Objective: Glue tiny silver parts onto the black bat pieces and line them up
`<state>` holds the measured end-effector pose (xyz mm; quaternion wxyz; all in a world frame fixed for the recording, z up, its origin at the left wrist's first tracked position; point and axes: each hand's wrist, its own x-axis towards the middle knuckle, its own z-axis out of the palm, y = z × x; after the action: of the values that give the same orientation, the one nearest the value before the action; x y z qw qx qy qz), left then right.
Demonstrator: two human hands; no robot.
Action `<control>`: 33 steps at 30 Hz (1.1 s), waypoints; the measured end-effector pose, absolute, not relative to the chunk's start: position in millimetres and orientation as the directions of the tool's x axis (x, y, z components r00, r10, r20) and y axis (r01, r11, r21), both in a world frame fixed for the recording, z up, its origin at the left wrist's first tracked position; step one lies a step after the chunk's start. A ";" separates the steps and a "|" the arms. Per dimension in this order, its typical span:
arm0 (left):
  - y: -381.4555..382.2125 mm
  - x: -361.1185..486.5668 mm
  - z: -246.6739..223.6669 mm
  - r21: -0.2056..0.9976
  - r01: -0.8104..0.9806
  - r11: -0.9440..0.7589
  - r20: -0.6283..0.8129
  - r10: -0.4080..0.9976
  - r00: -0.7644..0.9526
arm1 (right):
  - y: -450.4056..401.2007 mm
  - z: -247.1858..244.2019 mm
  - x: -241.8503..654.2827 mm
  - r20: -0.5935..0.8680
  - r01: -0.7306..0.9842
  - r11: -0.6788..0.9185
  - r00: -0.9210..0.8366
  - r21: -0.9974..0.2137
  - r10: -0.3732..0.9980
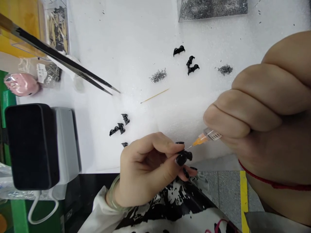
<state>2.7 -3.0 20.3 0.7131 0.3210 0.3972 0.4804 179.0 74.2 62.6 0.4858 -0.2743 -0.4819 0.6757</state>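
Observation:
My left hand [150,165] pinches a small black plastic part [189,156] between thumb and index finger, near the table's front edge. My right hand [257,94] is curled in a fist around a syringe [213,134], most of which the palm hides. Its orange dispensing needle [200,139] points left and down, and the thin tip reaches the black part; whether they touch I cannot tell. Similar black parts lie in a group [120,127] to the left and in another group [191,66] farther back.
Two piles of tiny metal pieces, one in the middle [158,75] and one at right [225,69], lie near a thin stick [155,95]. Long tweezers [73,66] extend from upper left. A black device [31,145] stands left; a clear tray [213,9] is at back.

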 end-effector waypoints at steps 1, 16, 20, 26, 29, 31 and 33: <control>-2.9 2.7 20.4 0.841 -0.427 0.332 -0.259 0.940 0.221 | 74.0 61.6 179.7 0.145 -0.524 -0.082 -0.378 -0.848 0.915; -4.1 1.0 21.4 0.867 -0.375 0.328 -0.262 0.941 0.215 | 85.3 16.7 187.4 -0.156 0.003 -0.160 -0.253 -0.987 0.955; -4.0 1.5 20.9 0.873 -0.361 0.327 -0.266 0.941 0.209 | 83.1 13.9 180.2 -0.136 0.017 -0.135 -0.214 -0.991 0.967; -3.8 2.5 21.3 0.866 -0.371 0.335 -0.268 0.938 0.220 | 82.1 24.5 166.8 -0.097 0.041 -0.092 -0.146 -0.995 0.984; -3.5 2.6 21.2 0.864 -0.372 0.340 -0.276 0.937 0.215 | 80.2 37.4 162.5 -0.096 0.040 -0.091 -0.123 -0.995 0.988; -3.4 2.3 20.8 0.868 -0.371 0.330 -0.268 0.940 0.210 | 76.1 43.9 169.3 -0.108 0.007 -0.108 -0.127 -0.994 0.986; -3.4 1.8 20.5 0.872 -0.368 0.321 -0.260 0.943 0.208 | 69.5 45.4 185.7 -0.115 -0.024 -0.119 -0.140 -0.993 0.983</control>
<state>1.8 -3.4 20.5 0.6970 0.3436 0.4181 0.4705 185.7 69.5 45.4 0.4418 -0.4843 -0.4952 0.5701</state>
